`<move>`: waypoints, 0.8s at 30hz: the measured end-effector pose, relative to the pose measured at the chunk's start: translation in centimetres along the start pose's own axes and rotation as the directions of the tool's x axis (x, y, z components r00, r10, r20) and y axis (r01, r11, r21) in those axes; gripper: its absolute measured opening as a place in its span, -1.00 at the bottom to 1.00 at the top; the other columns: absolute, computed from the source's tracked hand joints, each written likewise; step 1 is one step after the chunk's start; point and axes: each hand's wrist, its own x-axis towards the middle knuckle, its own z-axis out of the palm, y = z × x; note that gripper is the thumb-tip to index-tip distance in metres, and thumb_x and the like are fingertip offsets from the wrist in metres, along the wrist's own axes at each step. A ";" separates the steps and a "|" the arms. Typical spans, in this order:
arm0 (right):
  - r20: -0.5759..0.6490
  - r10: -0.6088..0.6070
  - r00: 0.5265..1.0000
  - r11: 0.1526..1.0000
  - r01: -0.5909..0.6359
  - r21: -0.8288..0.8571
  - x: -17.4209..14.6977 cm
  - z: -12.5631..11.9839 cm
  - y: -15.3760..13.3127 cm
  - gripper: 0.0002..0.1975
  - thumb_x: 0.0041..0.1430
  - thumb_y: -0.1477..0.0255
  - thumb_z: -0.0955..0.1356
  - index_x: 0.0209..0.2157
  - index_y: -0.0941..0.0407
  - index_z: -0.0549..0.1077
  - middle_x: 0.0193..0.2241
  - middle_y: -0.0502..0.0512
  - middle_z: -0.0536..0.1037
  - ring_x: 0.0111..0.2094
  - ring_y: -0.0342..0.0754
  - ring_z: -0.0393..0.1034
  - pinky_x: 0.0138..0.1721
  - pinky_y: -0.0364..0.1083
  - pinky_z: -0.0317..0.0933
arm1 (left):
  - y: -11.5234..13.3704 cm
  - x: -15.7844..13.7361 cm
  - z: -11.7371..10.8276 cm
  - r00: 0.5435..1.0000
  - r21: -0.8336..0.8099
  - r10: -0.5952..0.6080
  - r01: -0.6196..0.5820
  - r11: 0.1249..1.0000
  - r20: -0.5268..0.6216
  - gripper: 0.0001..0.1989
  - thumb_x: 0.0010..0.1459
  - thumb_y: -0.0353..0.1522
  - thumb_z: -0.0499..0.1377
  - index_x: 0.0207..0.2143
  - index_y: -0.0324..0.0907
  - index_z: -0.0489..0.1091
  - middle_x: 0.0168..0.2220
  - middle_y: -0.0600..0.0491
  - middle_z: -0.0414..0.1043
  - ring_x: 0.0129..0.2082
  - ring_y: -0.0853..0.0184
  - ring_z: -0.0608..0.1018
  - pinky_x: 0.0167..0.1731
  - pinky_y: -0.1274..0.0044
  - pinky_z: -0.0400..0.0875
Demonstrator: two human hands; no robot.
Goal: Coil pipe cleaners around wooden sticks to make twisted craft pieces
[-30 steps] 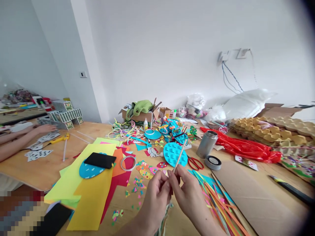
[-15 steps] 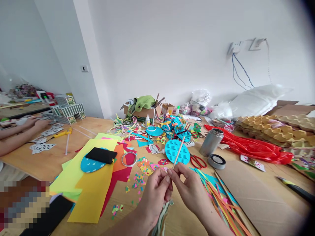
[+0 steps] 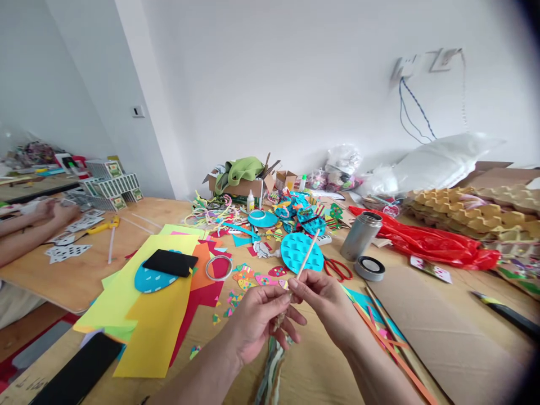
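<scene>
Between the thumb and fingers of my right hand (image 3: 318,295) is a thin pale stick (image 3: 309,253), tilted up and to the right. My left hand (image 3: 265,315) meets it at the stick's lower end, thumb and forefinger pinched together and the other fingers spread loosely. A brownish twisted section of yarn (image 3: 278,322) shows under the left fingers. Below it a bundle of green, white and brown yarn strands (image 3: 273,365) hangs down over the table. How the yarn joins the stick is hidden by my fingers. Behind the hands lies a blue round dimpled piece (image 3: 297,256).
Red-handled scissors (image 3: 340,270), a steel flask (image 3: 361,236) and its lid (image 3: 370,268) are to the right, beside cardboard (image 3: 430,332). Coloured paper (image 3: 158,332) and a black phone (image 3: 171,262) lie left. Another person's arms (image 3: 37,230) rest at the far-left table.
My left hand's lower fingers have uncurled and spread, showing the twisted yarn beneath. The stick stays pinched in my right hand. The view has shifted slightly.
</scene>
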 end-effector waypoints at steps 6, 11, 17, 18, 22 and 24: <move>0.006 0.041 0.999 0.999 -0.041 -0.028 0.0 -0.6 -0.4 -0.67 0.08 0.16 0.32 -0.44 0.18 0.44 -0.59 -0.02 0.42 -0.51 -0.15 0.28 -0.43 -0.16 0.13 | 0.3 -0.2 0.0 0.999 0.190 0.005 0.004 0.982 -0.050 -0.71 0.06 -0.23 0.18 -0.30 -0.31 0.40 -0.44 -0.07 0.51 -0.61 0.40 0.53 -0.67 0.66 0.34; 0.043 0.077 0.996 0.995 -0.074 -0.065 0.0 -0.8 -0.6 -0.61 0.05 0.09 0.31 -0.49 0.17 0.43 -0.61 0.00 0.43 -0.51 -0.12 0.30 -0.41 -0.14 0.14 | 0.4 -0.4 0.1 0.999 0.244 -0.017 0.029 0.969 -0.049 -0.68 0.04 -0.23 0.18 -0.27 -0.32 0.41 -0.43 -0.08 0.51 -0.58 0.39 0.54 -0.61 0.62 0.37; -0.008 0.073 0.997 0.989 -0.074 -0.127 0.1 -1.1 -0.3 -0.55 -0.01 0.04 0.31 -0.60 0.16 0.37 -0.63 -0.04 0.36 -0.56 -0.16 0.21 -0.47 -0.15 0.08 | -0.4 -0.1 0.3 0.999 0.161 -0.032 0.036 0.986 -0.027 -0.73 0.04 -0.25 0.18 -0.40 -0.33 0.38 -0.54 -0.04 0.47 -0.61 0.38 0.52 -0.62 0.61 0.37; -0.016 0.078 0.997 0.989 -0.080 -0.127 0.1 -1.2 -0.2 -0.56 0.00 0.04 0.31 -0.60 0.16 0.37 -0.63 -0.04 0.36 -0.56 -0.16 0.20 -0.48 -0.15 0.07 | -0.5 -0.1 0.3 0.999 0.144 -0.037 0.039 0.989 -0.019 -0.74 0.04 -0.26 0.18 -0.41 -0.33 0.37 -0.55 -0.04 0.47 -0.61 0.38 0.52 -0.62 0.61 0.37; 0.000 0.093 0.996 0.986 -0.092 -0.139 0.1 -1.4 -0.3 -0.55 0.01 0.04 0.30 -0.60 0.16 0.38 -0.64 -0.03 0.36 -0.57 -0.16 0.21 -0.48 -0.15 0.08 | -0.6 -0.2 0.5 0.999 0.115 -0.042 0.042 0.992 -0.002 -0.75 0.04 -0.26 0.18 -0.39 -0.34 0.37 -0.55 -0.02 0.46 -0.61 0.38 0.52 -0.62 0.61 0.36; 0.007 0.094 0.996 0.985 -0.092 -0.148 0.0 -1.5 -0.4 -0.56 0.01 0.04 0.30 -0.60 0.16 0.39 -0.64 -0.02 0.37 -0.57 -0.15 0.21 -0.48 -0.15 0.09 | -0.7 -0.2 0.5 0.999 0.107 -0.042 0.042 0.993 0.000 -0.74 0.04 -0.26 0.18 -0.38 -0.34 0.37 -0.55 -0.02 0.45 -0.61 0.38 0.52 -0.62 0.62 0.36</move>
